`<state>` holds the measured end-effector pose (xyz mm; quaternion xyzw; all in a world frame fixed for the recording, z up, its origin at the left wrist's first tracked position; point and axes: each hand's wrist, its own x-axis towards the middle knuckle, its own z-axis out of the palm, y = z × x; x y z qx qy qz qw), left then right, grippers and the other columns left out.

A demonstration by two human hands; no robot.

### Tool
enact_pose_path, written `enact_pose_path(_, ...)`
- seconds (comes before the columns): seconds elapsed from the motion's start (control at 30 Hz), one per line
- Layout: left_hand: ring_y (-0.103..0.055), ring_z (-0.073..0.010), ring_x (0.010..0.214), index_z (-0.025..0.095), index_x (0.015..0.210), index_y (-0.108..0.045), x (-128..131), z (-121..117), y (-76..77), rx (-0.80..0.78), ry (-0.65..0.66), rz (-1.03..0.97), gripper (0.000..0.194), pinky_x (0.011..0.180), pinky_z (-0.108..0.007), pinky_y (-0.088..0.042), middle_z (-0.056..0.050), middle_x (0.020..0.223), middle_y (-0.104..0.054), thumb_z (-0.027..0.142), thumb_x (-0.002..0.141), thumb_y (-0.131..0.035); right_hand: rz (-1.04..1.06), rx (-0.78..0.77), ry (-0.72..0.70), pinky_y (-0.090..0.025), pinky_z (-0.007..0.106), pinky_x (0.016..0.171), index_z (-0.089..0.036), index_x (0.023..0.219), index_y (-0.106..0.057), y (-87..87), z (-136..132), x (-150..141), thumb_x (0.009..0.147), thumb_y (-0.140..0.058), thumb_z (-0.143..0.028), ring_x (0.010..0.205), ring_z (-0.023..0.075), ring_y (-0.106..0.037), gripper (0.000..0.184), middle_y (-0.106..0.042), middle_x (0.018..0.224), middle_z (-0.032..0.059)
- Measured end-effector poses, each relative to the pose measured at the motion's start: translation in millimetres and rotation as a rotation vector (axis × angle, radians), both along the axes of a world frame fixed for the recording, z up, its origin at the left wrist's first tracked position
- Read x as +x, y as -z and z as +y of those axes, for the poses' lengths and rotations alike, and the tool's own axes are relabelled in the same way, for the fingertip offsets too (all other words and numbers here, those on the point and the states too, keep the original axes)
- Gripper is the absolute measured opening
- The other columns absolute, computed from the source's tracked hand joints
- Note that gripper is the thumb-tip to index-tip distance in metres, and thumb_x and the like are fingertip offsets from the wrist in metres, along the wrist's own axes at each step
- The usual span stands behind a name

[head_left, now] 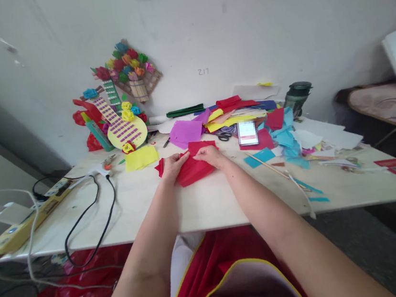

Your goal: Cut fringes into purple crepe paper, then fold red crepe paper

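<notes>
Both hands work on a piece of red crepe paper (197,171) over the middle of the table. My left hand (173,165) is closed on its left part, with a crumpled red end sticking out past the fingers. On the upper right part, my right hand (209,156) pinches the paper between thumb and fingers. The two thumbs are close together, and folds hide part of the paper beneath them. Just behind lies a purple sheet (186,133), and a yellow sheet (141,158) rests to the left of my left hand.
Behind the hands are black scissors (224,136), a phone (247,133) and stacked coloured paper (235,117). A dark bottle (298,97) stands back right. Paper-flower crafts (126,128) lean at the wall. A power strip (29,220) and cables occupy the left; sticks (267,165) and scraps lie right.
</notes>
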<state>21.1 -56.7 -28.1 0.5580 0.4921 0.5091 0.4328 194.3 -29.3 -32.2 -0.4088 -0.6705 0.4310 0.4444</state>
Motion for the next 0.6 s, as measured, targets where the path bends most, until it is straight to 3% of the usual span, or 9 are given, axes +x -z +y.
enact_pose_path(0.2,-0.060,-0.0159,0.061,0.015,0.078,-0.066,0.5,-0.4,0.0,-0.091,0.070,-0.049,0.043,0.053,-0.025,-0.045,-0.005,0.071,-0.067,0.049,0.054,-0.075,0.030,-0.004,0.009,-0.037,0.026,0.058,-0.017,0.060,-0.059,0.3,0.4,1.0,0.059,-0.067,-0.042,0.060,0.0120,-0.050,0.027,-0.057,0.060,-0.0015)
enact_pose_path(0.43,-0.059,-0.0150,0.057,0.014,0.073,-0.065,2.3,-1.7,-5.3,-0.088,0.025,-0.012,0.041,0.052,-0.025,-0.046,-0.005,0.067,-0.066,0.046,0.051,-0.078,0.049,-0.019,-0.013,-0.034,0.025,0.055,-0.016,0.058,-0.058,-2.6,-3.3,1.3,0.058,-0.069,-0.041,0.054,0.0097,-0.044,0.027,-0.051,0.055,-0.0039)
enact_pose_path(0.6,-0.057,-0.0138,0.056,0.015,0.070,-0.063,1.8,-2.5,-5.7,-0.070,0.016,0.055,0.041,0.050,-0.023,-0.043,-0.004,0.065,-0.064,0.053,0.056,-0.072,0.073,-0.070,-0.022,-0.037,0.025,0.056,-0.016,0.061,-0.059,-3.0,-4.2,1.2,0.056,-0.070,-0.042,0.056,0.0111,-0.048,0.028,-0.056,0.058,-0.0024)
